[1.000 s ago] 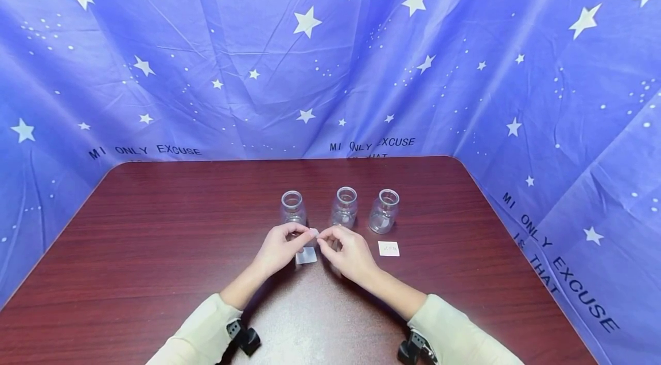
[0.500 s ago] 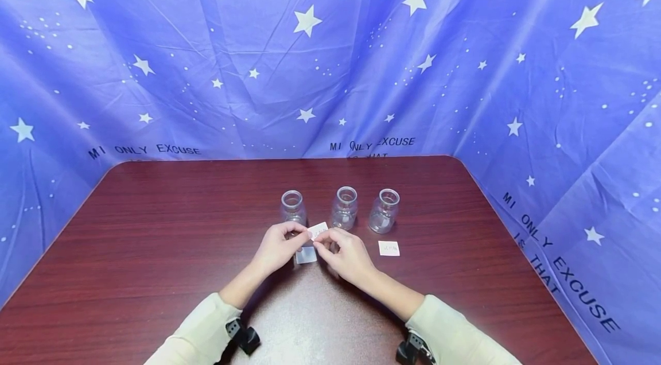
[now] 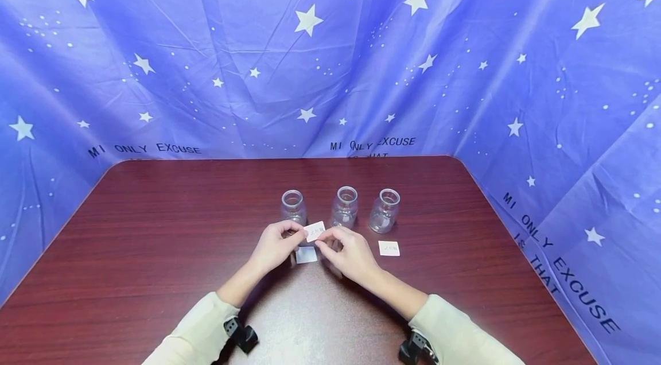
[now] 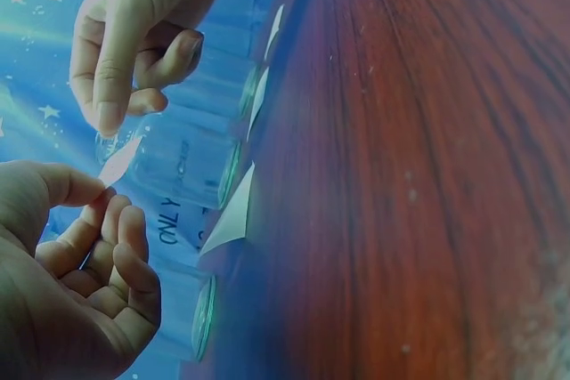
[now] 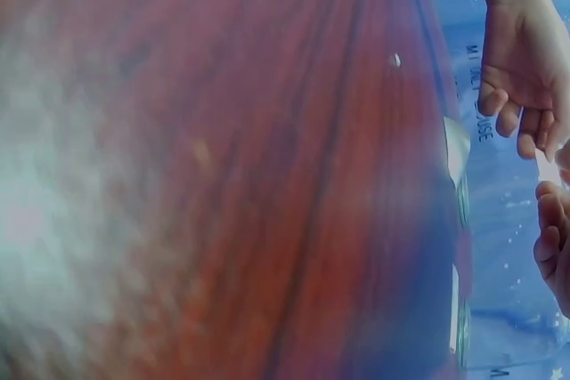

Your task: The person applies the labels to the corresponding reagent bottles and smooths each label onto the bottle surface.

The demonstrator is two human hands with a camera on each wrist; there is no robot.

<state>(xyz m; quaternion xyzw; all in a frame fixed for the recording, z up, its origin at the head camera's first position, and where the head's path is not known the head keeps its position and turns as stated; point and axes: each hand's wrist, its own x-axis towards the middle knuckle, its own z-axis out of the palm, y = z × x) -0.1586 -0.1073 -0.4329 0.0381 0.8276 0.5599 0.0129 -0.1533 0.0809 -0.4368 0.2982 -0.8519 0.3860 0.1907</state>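
A small white paper label (image 3: 315, 231) with handwriting is held up above the table. My left hand (image 3: 276, 244) pinches its left edge between thumb and fingertips. At its lower right corner, my right hand (image 3: 351, 253) pinches it with thumb and forefinger. The left wrist view shows the same label (image 4: 120, 162) tilted between both hands. Behind the hands stand a left glass jar (image 3: 293, 207), a middle glass jar (image 3: 344, 207) and a right glass jar (image 3: 384, 211), all upright; the hands partly cover the left and middle ones.
A pale paper square (image 3: 306, 255) lies just below my left fingers, with one edge raised. Another written label (image 3: 389, 248) lies before the right jar. The left wrist view shows a further paper piece (image 4: 258, 100) between these two. A starry blue curtain (image 3: 310, 66) surrounds the dark red table (image 3: 181, 227).
The held label has turned from nearly edge-on to facing up, so its writing shows. It has since shifted slightly left with my left hand. Jars and papers on the table stay put.
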